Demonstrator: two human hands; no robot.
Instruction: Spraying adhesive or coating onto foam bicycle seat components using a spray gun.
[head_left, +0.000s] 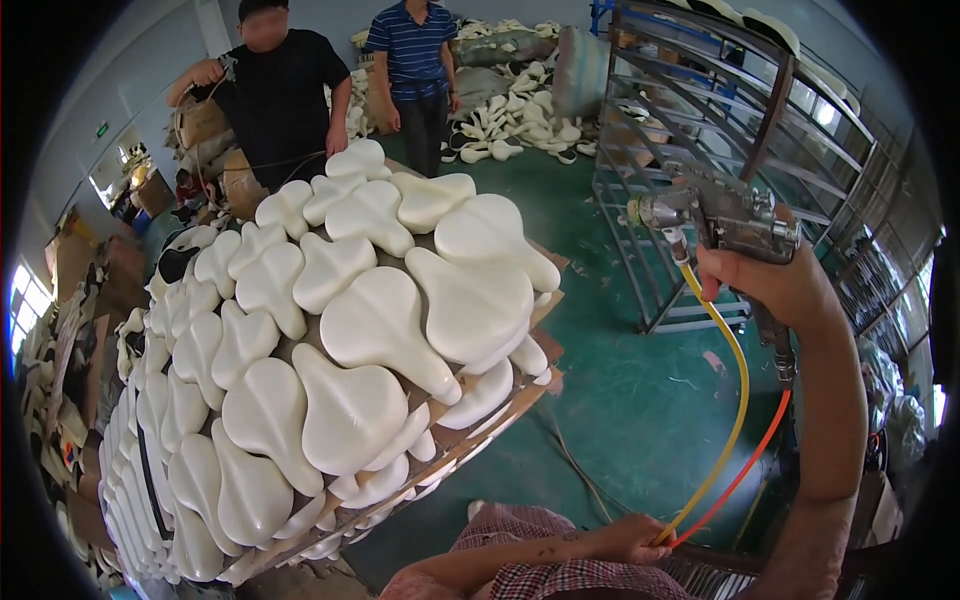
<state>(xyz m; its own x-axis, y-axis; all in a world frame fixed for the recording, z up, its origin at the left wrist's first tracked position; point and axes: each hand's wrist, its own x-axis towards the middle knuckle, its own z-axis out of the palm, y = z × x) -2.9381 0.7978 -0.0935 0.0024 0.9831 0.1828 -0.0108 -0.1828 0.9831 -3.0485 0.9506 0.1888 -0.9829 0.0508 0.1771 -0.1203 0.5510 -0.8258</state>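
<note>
My right hand (770, 280) is raised at the right, its fingers wrapped round the grip of a metal spray gun (735, 215). The gun's nozzle end points left, toward the pile of saddles. A yellow hose (742, 390) and an orange hose (757, 450) run down from it. Low in front of me, my left hand (640, 538) is closed round both hoses. To the left, white bicycle-saddle pads (375, 320) lie close together in stacked layers. Some look glossy, and the nearest ones hang over the edge of a brown board (500, 425).
A tall metal rack (690, 130) stands at the back right. Behind the pile, a person in black (290, 90) holds something raised; another in a striped shirt (412, 60) stands beside. More loose pads (515, 110) are heaped at the back. A hose (580, 465) trails across the green floor.
</note>
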